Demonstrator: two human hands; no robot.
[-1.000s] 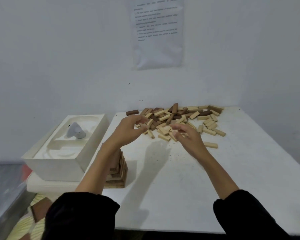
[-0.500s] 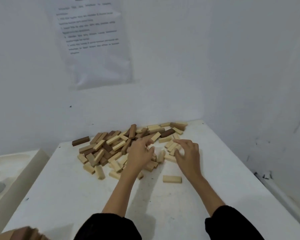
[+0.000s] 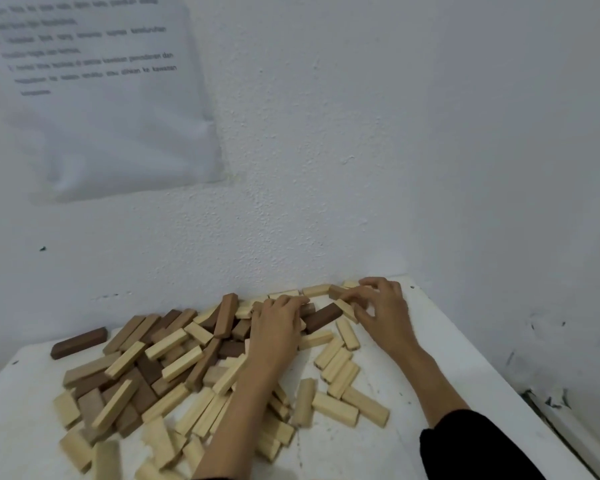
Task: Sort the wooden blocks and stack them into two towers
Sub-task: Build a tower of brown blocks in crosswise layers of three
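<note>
Head view: both hands have pushed deeper, to the pile's far edge since a second ago — still sorting, no tower in frame. Left hand (image 3: pixel 278 327) lies flat on blocks (image 3: pixel 174 368), grip unclear. Right hand (image 3: pixel 381 306) pinches a brown block (image 3: pixel 340 292). Blocks scattered over the desk (image 3: pixel 378 452) — pale and brown mixed.

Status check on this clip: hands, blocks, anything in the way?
Left hand flat on the block pile. Right hand fingering blocks by the far wall, grip unclear. Light and dark still mixed, no tower in view. Nothing blocking.
</note>
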